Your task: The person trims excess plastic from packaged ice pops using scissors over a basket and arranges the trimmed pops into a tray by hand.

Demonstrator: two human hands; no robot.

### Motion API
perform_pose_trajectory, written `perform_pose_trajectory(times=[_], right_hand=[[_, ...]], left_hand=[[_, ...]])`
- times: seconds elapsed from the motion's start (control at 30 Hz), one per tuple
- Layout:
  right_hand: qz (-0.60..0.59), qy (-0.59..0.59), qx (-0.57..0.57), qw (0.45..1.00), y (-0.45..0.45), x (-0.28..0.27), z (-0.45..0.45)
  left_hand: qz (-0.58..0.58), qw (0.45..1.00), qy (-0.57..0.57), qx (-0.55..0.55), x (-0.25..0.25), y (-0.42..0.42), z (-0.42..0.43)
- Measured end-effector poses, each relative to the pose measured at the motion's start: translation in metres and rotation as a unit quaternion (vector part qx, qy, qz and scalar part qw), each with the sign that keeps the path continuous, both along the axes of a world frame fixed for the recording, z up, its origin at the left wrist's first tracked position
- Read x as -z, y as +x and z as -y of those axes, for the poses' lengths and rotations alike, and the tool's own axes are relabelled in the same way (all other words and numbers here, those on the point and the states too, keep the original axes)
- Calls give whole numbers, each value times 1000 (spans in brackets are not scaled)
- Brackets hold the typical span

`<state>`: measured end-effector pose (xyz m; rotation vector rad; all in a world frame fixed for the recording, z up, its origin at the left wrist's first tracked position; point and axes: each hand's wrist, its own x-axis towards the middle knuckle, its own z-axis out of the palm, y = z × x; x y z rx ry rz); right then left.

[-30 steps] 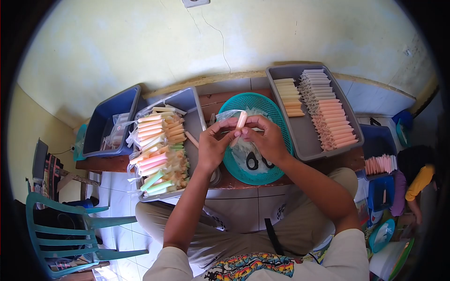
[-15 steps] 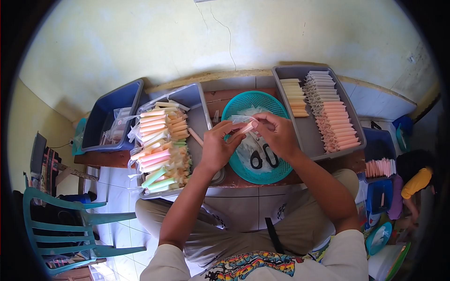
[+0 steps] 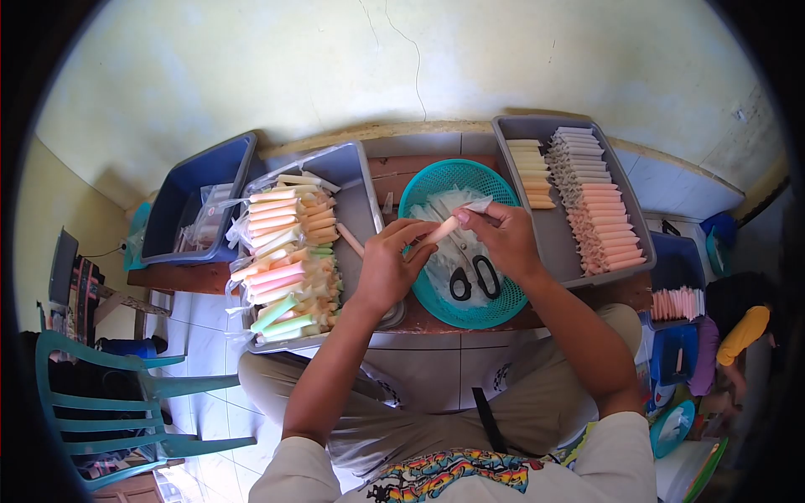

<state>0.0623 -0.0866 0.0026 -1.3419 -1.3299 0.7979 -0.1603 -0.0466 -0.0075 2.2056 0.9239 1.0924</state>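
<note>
Over a turquoise basket (image 3: 412, 293), my left hand (image 3: 390, 258) is closed round a peach-coloured ice pop (image 3: 441, 231) in a clear plastic tube. My right hand (image 3: 506, 241) pinches the tube's upper end, where loose clear plastic (image 3: 479, 204) sticks out past the fingers. Below the hands, black-handled scissors (image 3: 475, 277) lie in the basket on clear plastic sleeves (image 3: 444, 289). To the left, a grey tray (image 3: 356, 197) holds a heap of ice pops (image 3: 281, 243) in several colours. One single pop (image 3: 350, 241) lies apart near that tray's right side.
On the right, another grey tray (image 3: 549, 243) holds rows of pale, yellow and pink pops (image 3: 608, 214). A dark blue bin (image 3: 180, 205) with plastic packs stands far left. A green chair (image 3: 101, 402) is at lower left. Another person in a yellow sleeve (image 3: 745, 334) is at far right.
My right hand has shifted slightly right and turned at the tube's end. The loose plastic, earlier lying above the left fingers, now sticks out beyond the right fingers. The view has moved slightly.
</note>
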Motion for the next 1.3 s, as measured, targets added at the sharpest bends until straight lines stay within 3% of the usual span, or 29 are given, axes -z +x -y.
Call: perform_pose_trajectory(times=[0.1, 0.4, 0.73, 1.03, 1.13, 1.2, 1.23, 1.3], right_hand=[[-81, -11, -21, 996, 6, 10, -7], [-178, -24, 35, 983, 13, 4, -10], [-151, -32, 44, 987, 17, 8, -10], [-127, -80, -17, 988, 23, 11, -6], [-96, -111, -52, 988, 21, 16, -1], [74, -136, -47, 987, 16, 16, 8], [74, -137, -47, 987, 15, 21, 12], [296, -58, -65, 951, 15, 33, 19]], left_hand=[[2, 1000, -1, 9, -3, -2, 2], [-4, 1000, 16, 2, -5, -6, 2], [-7, 999, 38, -18, -2, -6, 5], [-1, 997, 62, -41, 6, -7, 3], [2, 997, 57, -55, 5, -7, 4], [1, 996, 59, -61, 5, -7, 4], [7, 997, 49, -58, 5, -7, 3], [14, 998, 39, -54, 7, -6, 4]])
